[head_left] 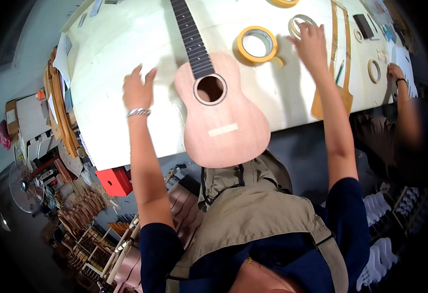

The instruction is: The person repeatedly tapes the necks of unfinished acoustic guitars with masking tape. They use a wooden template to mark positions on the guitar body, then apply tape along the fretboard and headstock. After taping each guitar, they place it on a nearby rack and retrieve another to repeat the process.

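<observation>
An unfinished ukulele (245, 115) with a pale wooden body and dark fretboard lies face up on the white table, its lower end over the near edge. A pale strip (223, 129) sits on its top below the sound hole. My left hand (138, 90), with a silver bracelet at the wrist, is left of the body, fingers apart and holding nothing. My right hand (311, 49) reaches to a pale tape roll (297, 20), its fingers spread at the rim; whether they touch it I cannot tell. Left of that hand is a yellow tape roll (243, 48) with a loose end.
Wooden neck-shaped templates (333, 102) with a green pencil (340, 72), a black block (364, 26) and another tape roll (374, 71) lie on the right. A co-worker's hand (396, 72) rests at the table's right. Below left stand a red box (114, 181) and racked instrument parts.
</observation>
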Available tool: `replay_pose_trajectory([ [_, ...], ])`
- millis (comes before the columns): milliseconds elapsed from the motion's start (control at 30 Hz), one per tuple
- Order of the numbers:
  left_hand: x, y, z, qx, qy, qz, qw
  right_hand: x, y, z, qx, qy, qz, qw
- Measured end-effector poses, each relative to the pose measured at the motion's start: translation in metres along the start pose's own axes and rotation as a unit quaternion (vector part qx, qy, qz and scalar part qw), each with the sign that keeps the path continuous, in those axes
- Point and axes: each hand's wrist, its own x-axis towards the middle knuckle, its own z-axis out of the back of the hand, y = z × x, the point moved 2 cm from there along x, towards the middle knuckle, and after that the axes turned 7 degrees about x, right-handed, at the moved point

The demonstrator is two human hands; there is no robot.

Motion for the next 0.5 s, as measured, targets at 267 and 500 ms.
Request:
replay_pose_trajectory([
  [267,0.020,-0.127,-0.012,-0.055,0.034,-0.094,0.993,-0.033,0.098,0.016,0.267,0.124,-0.039,0.955],
  [500,-0.083,-0.013,0.033,-0.097,0.081,-0.277,0.953,-0.080,0.114,0.107,0.894,-0.067,-0.295,0.332],
])
